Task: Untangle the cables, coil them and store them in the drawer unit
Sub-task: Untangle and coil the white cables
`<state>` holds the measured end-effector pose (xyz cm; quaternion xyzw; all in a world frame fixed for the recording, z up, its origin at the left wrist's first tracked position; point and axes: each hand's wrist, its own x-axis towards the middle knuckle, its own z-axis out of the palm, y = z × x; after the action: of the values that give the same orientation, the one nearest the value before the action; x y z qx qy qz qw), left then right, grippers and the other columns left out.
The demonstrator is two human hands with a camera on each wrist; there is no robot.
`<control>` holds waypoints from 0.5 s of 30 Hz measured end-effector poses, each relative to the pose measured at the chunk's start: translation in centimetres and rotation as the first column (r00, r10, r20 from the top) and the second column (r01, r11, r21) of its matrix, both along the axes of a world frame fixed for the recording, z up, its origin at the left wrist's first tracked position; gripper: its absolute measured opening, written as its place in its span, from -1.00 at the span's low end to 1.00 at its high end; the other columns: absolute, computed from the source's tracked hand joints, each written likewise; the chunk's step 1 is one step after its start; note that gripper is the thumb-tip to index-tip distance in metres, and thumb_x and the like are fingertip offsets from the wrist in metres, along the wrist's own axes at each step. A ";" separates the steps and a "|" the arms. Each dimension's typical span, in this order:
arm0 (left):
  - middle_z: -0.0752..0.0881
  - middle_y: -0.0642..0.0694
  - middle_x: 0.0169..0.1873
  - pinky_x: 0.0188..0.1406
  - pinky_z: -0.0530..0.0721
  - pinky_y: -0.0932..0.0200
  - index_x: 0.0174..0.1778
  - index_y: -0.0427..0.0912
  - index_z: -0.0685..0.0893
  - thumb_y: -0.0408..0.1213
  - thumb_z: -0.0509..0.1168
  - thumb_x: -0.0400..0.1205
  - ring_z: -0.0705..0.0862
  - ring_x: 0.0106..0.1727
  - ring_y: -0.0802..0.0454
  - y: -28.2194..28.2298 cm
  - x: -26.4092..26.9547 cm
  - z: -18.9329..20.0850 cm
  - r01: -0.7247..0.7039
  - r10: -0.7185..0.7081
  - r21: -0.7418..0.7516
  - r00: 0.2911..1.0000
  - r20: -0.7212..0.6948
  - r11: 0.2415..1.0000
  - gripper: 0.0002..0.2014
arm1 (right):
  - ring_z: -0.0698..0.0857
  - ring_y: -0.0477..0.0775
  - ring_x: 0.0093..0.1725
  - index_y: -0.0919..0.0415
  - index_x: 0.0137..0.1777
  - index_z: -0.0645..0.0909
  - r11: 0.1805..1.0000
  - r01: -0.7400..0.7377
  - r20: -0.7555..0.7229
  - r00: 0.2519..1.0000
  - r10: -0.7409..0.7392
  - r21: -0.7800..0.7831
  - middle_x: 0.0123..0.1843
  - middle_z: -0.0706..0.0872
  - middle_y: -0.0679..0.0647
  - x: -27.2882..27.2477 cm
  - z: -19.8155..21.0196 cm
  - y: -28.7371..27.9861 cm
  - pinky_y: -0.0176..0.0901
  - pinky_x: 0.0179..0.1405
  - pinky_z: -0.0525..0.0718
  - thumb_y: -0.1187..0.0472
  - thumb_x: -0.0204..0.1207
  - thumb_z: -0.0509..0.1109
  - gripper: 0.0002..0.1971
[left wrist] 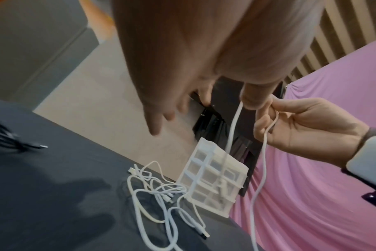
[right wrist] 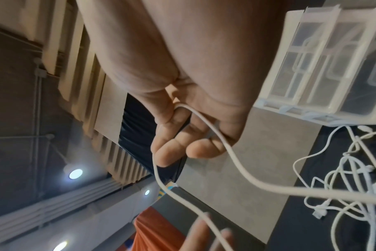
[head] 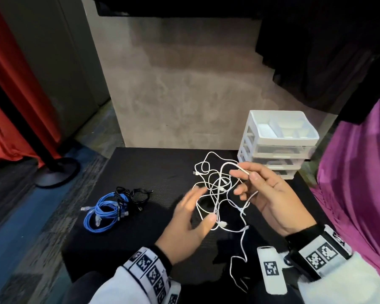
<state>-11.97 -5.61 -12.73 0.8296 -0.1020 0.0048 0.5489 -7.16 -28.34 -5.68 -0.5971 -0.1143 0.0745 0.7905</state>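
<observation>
Over the black mat (head: 140, 172): untangling step. Right hand (head: 270, 194) pinches white cable (head: 217, 194); left hand (head: 191, 218) spread, empty. Next: tease loops free.

No legible text, only coded wristband (head: 150, 268) squares.

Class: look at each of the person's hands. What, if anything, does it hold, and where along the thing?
The right hand pinches a white cable near a bend. The left hand is open; whether it holds anything cannot be told.
</observation>
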 end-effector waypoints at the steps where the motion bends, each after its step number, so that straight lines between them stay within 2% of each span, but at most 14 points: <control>1: 0.26 0.30 0.70 0.72 0.18 0.23 0.50 0.46 0.52 0.10 0.35 0.67 0.15 0.69 0.48 -0.4 0.0 0.3 0.044 -0.045 -0.044 0.998 -0.032 0.998 -0.55 | 0.76 0.07 -0.09 0.23 0.42 0.65 1.000 0.000 0.005 1.000 0.000 0.018 0.36 0.80 0.26 -0.1 0.2 0.0 -0.01 0.02 0.63 0.23 0.75 0.23 -0.68; 3: 0.52 0.21 0.57 0.66 0.37 0.19 0.20 0.19 0.76 -0.05 0.29 0.77 0.40 0.62 0.37 -1.4 -0.2 0.7 0.063 -0.081 -0.171 0.992 -0.101 0.983 -0.83 | 0.76 0.05 -0.10 0.22 0.42 0.64 0.998 0.022 0.022 0.999 -0.024 0.059 0.37 0.79 0.25 0.1 0.5 -0.3 -0.07 -0.03 0.66 0.26 0.79 0.19 -0.69; 5: 0.80 0.07 0.23 0.52 0.55 0.04 -0.03 -0.13 0.74 -0.15 0.23 0.83 0.70 0.39 0.16 -1.9 -0.7 1.0 0.065 -0.121 -0.270 0.973 -0.197 0.961 -0.76 | 0.75 0.04 -0.14 0.20 0.40 0.66 0.989 0.088 0.024 0.996 -0.091 0.121 0.34 0.80 0.23 0.8 0.5 -1.1 -0.16 -0.13 0.69 0.27 0.82 0.17 -0.71; 6: 0.84 0.00 -0.03 0.42 0.63 -0.05 -0.10 -0.18 0.69 -0.12 0.22 0.83 0.80 0.18 0.03 -1.8 -1.1 1.1 0.049 -0.144 -0.353 0.958 -0.248 0.934 -0.72 | 0.73 0.02 -0.19 0.18 0.38 0.67 0.981 0.140 0.015 0.990 -0.143 0.135 0.30 0.82 0.23 1.1 0.3 -1.6 -0.20 -0.20 0.68 0.27 0.83 0.16 -0.72; 7: 0.74 -0.06 -0.26 0.32 0.67 -0.12 -0.14 -0.19 0.64 -0.09 0.24 0.81 0.80 -0.08 -0.05 -1.5 -1.3 1.3 0.011 -0.163 -0.452 0.941 -0.297 0.892 -0.71 | 0.71 0.00 -0.25 0.16 0.35 0.68 0.973 0.200 0.005 0.979 -0.202 0.120 0.24 0.83 0.23 1.6 0.0 -2.1 -0.23 -0.28 0.64 0.27 0.84 0.16 -0.73; 8: 0.57 -0.07 -0.38 0.26 0.70 -0.16 -0.16 -0.17 0.62 -0.08 0.26 0.79 0.69 -0.29 -0.03 -1.1 -1.5 1.5 -0.035 -0.183 -0.550 0.924 -0.337 0.834 -0.72 | 0.67 -0.03 -0.32 0.14 0.31 0.69 0.963 0.262 0.003 0.965 -0.263 0.066 0.15 0.85 0.20 1.9 -0.3 -2.6 -0.26 -0.36 0.58 0.26 0.85 0.16 -0.74; 10: 0.35 -0.02 -0.39 0.04 0.75 -0.06 -0.14 -0.14 0.60 -0.13 0.25 0.77 0.40 -0.44 0.10 0.0 -1.8 2.8 -0.160 -0.216 -0.709 0.887 -0.409 0.687 -0.78 | 0.57 -0.08 -0.46 0.09 0.16 0.72 0.914 0.372 0.060 0.928 -0.367 -0.164 -0.05 0.87 0.09 2.3 -1.5 -3.2 -0.30 -0.45 0.49 0.25 0.85 0.20 -0.76; 11: 0.34 0.00 -0.38 -0.10 0.74 0.04 -0.11 -0.14 0.59 -0.14 0.22 0.77 0.34 -0.47 0.14 0.7 -1.8 3.6 -0.221 -0.233 -0.780 0.875 -0.424 0.586 -0.81 | 0.52 -0.09 -0.50 0.09 0.06 0.73 0.862 0.392 0.126 0.920 -0.371 -0.323 -0.15 0.87 0.05 2.3 -2.3 -3.3 -0.28 -0.47 0.46 0.25 0.84 0.24 -0.77; 12: 0.40 0.03 -0.36 -0.19 0.72 0.12 -0.08 -0.14 0.59 -0.14 0.18 0.77 0.37 -0.48 0.16 1.4 -1.7 4.4 -0.258 -0.250 -0.840 0.877 -0.411 0.477 -0.81 | 0.50 -0.09 -0.52 0.08 -0.04 0.73 0.789 0.373 0.188 0.928 -0.322 -0.488 -0.23 0.86 0.04 2.1 -3.3 -3.3 -0.25 -0.47 0.47 0.23 0.81 0.29 -0.78; 13: 0.56 0.04 -0.28 -0.19 0.76 0.13 -0.05 -0.14 0.60 -0.14 0.16 0.78 0.50 -0.46 0.17 2.2 -1.5 5.3 -0.268 -0.249 -0.883 0.891 -0.379 0.386 -0.80 | 0.52 -0.09 -0.51 0.07 -0.11 0.73 0.718 0.307 0.211 0.952 -0.223 -0.625 -0.29 0.85 0.04 1.5 -4.1 -2.8 -0.18 -0.44 0.51 0.21 0.78 0.33 -0.77; 14: 0.74 0.01 -0.08 -0.06 0.83 0.09 -0.03 -0.14 0.60 -0.14 0.13 0.80 0.70 -0.31 0.15 2.9 -1.2 6.0 -0.258 -0.231 -0.908 0.911 -0.342 0.330 -0.78 | 0.56 -0.08 -0.48 0.04 -0.15 0.74 0.665 0.194 0.179 0.980 -0.091 -0.721 -0.33 0.84 0.06 0.7 -4.9 -2.0 -0.06 -0.38 0.58 0.18 0.76 0.37 -0.77; 15: 0.80 -0.08 0.18 0.17 0.83 0.00 -0.02 -0.15 0.58 -0.16 0.09 0.83 0.83 -0.03 0.05 3.4 -0.9 6.4 -0.227 -0.207 -0.923 0.932 -0.299 0.310 -0.77 | 0.59 -0.05 -0.45 0.02 -0.16 0.74 0.630 0.052 0.106 0.993 0.049 -0.775 -0.35 0.83 0.09 -0.4 -5.4 -0.9 0.03 -0.31 0.64 0.13 0.74 0.39 -0.78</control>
<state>-12.87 -2.19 -6.31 0.3328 0.0293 -0.0860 0.9386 -7.57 -29.28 -11.10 -0.8823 -0.1166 0.0808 0.4487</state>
